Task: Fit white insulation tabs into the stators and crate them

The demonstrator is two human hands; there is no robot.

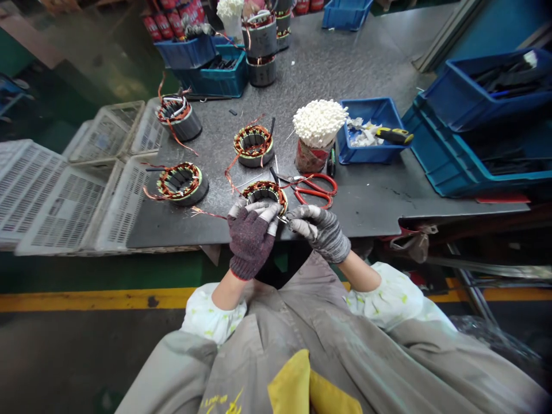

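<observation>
A: What's the biggest thing in view?

B: A dark speckled steel worktop (371, 192). White plastic mesh crates (64, 201) stand along its left edge, and blue plastic bins (487, 149) sit off its right edge.

A: And the work on it?

B: Four grey steel motor stators with copper windings lie on it. The nearest stator (264, 195) sits at the near edge, right at the hands. Another wound stator (253, 148) lies just beyond it, with two more towards the left edge. Each has loose copper leads. More grey stators (261, 72) stand stacked near the far edge, though I can't tell how finished those are.

A: What are the hands doing?

B: The left hand (250, 241), in a maroon knit glove, is curled over the nearest stator's near rim, beside a copper lead. I can't tell whether it's actually gripping. The right hand (319, 233), in a grey glove with worn fingertips, is pinched closed around a small glinting metal piece (282, 218), too small to identify.

A: Anything close by?

B: Red-handled steel scissors (314, 190) lie open just right of that stator, below a cup packed with white-tipped sticks (319, 122).
</observation>
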